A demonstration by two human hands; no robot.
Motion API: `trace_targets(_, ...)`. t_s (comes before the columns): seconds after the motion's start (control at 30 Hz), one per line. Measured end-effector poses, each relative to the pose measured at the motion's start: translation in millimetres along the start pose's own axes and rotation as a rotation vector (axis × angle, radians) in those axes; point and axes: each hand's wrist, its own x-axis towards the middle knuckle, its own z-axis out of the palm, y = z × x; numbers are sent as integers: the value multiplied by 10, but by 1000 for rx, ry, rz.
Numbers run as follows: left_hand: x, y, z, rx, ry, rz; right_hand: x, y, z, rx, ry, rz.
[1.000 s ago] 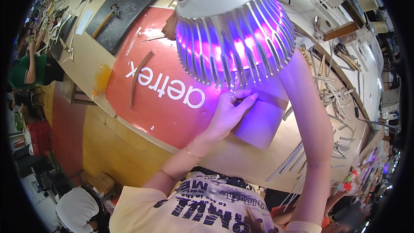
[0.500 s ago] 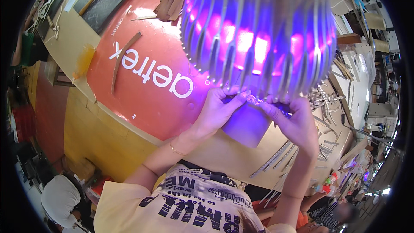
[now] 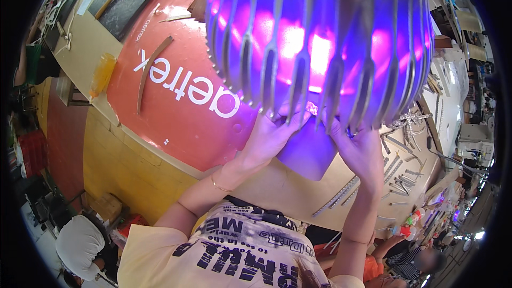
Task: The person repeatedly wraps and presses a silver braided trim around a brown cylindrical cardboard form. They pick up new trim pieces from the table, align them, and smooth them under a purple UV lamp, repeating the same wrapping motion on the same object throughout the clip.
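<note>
Under a large finned lamp (image 3: 320,37) glowing purple, my two hands are close together. My left hand (image 3: 271,134) is closed, thumb and fingers pinching a small braided strip (image 3: 312,108) that looks pink in the light. To its right my right hand (image 3: 358,152) is also closed, thumb bent inward. It appears to grip the other part of the strip, where a dark, textured bit shows between the fingers; the lamp's fins cover its fingertips. Below both hands a flat, smooth piece (image 3: 306,154) lies on the table (image 3: 288,186), tinted violet.
A red printed board (image 3: 181,122) covers the table's left, with a curved brown strip (image 3: 152,72) on it. Beside it lies an orange-yellow bottle (image 3: 103,76). Several cut braided strips (image 3: 341,192) lie at right, near a silvery strappy bundle (image 3: 410,124). Another person (image 3: 405,261) sits lower right.
The lamp looks larger and nearer as the view has shifted. My right hand has moved slightly left and down, and less of the strip shows between my hands.
</note>
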Motion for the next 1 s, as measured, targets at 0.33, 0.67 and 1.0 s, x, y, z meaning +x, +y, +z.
trace_targets(0.33, -15, 40, 36, -43, 36, -45, 30, -83, -31, -111, -20, -27)
trace_targets(0.67, -11, 57, 32, -59, 28, -73, 61, -79, -40, -125, -39, 11)
trace_targets(1.0, 27, -34, -86, -128, 13, -63, 77, -94, -20, -175, -13, 44)
